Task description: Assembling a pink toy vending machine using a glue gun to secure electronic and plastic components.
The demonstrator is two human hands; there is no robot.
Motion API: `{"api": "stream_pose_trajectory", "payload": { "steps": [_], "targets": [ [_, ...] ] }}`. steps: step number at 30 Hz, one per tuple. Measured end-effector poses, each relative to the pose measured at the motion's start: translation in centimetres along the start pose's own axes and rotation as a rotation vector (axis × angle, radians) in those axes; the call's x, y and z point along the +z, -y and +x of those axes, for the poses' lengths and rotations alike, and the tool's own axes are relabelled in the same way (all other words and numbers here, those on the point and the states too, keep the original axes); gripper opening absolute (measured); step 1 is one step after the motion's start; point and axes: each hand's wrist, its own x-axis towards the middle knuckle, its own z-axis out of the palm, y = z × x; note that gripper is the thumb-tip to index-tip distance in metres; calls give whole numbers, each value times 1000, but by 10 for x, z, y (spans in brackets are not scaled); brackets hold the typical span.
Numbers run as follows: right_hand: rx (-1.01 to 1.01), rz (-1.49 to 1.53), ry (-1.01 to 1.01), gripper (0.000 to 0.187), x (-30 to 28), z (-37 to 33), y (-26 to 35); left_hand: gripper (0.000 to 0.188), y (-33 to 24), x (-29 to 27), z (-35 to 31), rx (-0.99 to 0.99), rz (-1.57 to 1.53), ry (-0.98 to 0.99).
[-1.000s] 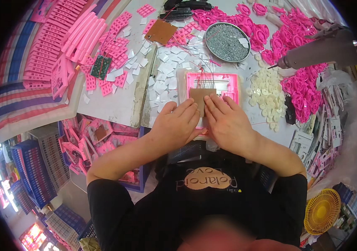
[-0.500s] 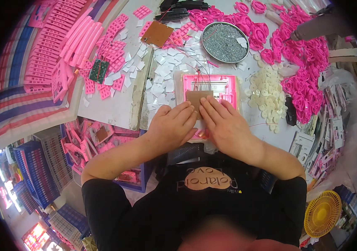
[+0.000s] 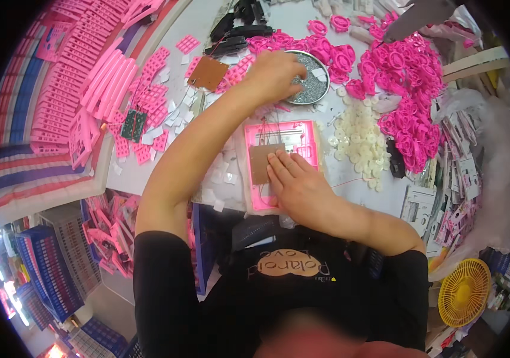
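My left hand [image 3: 274,76] reaches over the left side of a round metal dish [image 3: 328,88], its fingers bent and apart at the small grey metal pieces [image 3: 310,90], which look like screws. Nothing shows between those fingers. Nearer to me, a pink plastic casing [image 3: 309,132] lies on a pale pad. A brown circuit board [image 3: 260,166] sits inside it, with thin wires at its far edge. My right hand [image 3: 298,186] lies with outstretched fingers on the board's right side, holding nothing.
Pink ring-shaped parts [image 3: 407,95] and cream discs [image 3: 359,134] are heaped on the right. Pink keypads [image 3: 150,98], white paper squares [image 3: 174,119], a second brown board [image 3: 208,73] and a green board [image 3: 134,125] lie left. Black parts [image 3: 243,31] stand at the back.
My left hand has left the brown board and moved forward to the metal dish. My right hand stays on the board. The view has shifted slightly.
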Motion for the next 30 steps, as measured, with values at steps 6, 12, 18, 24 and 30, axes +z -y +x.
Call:
{"api": "stream_pose_trajectory", "payload": {
  "steps": [6, 12, 18, 24, 30],
  "targets": [
    [6, -30, -54, 56, 1, -5, 2, 12, -1, 27, 27, 97, 156, 108],
    [-36, -75, -17, 57, -7, 1, 5, 24, 4, 8, 25, -176, 319, 76],
    [27, 8, -46, 55, -2, -2, 1, 17, -67, -58, -64, -314, -493, -39],
    [54, 419, -222, 50, 3, -4, -18, 7, -122, -41, -158, -427, -539, -103],
    [169, 766, -1294, 28, -81, -23, -105, 8, -135, -29, -180, -500, -410, -187]
  ]
}}
